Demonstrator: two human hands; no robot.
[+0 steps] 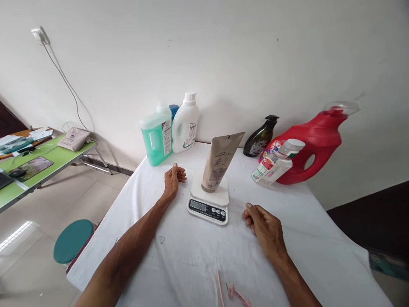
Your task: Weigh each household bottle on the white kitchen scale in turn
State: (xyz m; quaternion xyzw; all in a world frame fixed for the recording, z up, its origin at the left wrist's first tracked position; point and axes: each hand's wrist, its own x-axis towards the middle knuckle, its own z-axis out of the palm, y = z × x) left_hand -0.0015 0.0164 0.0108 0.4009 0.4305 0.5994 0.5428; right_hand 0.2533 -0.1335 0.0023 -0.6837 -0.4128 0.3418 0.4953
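Observation:
A beige squeeze tube (220, 164) stands on its cap, tilted a little to the right, on the white plate of a kitchen scale (207, 216). The scale's display is lit, but its digits are too faint to read. My left hand (173, 181) rests on the cloth left of the scale, thumb raised and fingers loosely bent, holding nothing. To the right of the scale lies my right hand (263, 226), its fingers curled in and the thumb against them, with nothing visible inside. Neither hand touches the tube or the scale.
Along the wall stand a green-liquid bottle (156, 136), a white detergent bottle (185, 123), a dark pump bottle (260, 136), a tilted red jug (315, 140) and a clear white-capped bottle (275, 164). Pink strips (236, 294) lie at the front. A teal stool (73, 241) stands left.

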